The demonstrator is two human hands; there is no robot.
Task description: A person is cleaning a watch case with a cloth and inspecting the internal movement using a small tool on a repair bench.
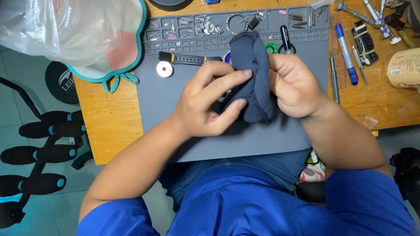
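Observation:
A dark blue cloth (252, 74) is bunched up between both my hands above the grey work mat (175, 105). My left hand (210, 102) pinches its left side with thumb and fingers. My right hand (297, 87) grips the cloth's right side in a closed fist. Something may be wrapped inside the cloth, but it is hidden. A black watch strap (186, 58) lies on the mat just behind my left hand, next to a small round silver part (165, 69).
The mat's back edge has small compartments (205, 26) with several screws and metal parts. A blue pen (346, 53), screwdrivers (372, 17) and a strap piece (365, 43) lie on the wooden table at right. A clear plastic bag (70, 30) sits at back left.

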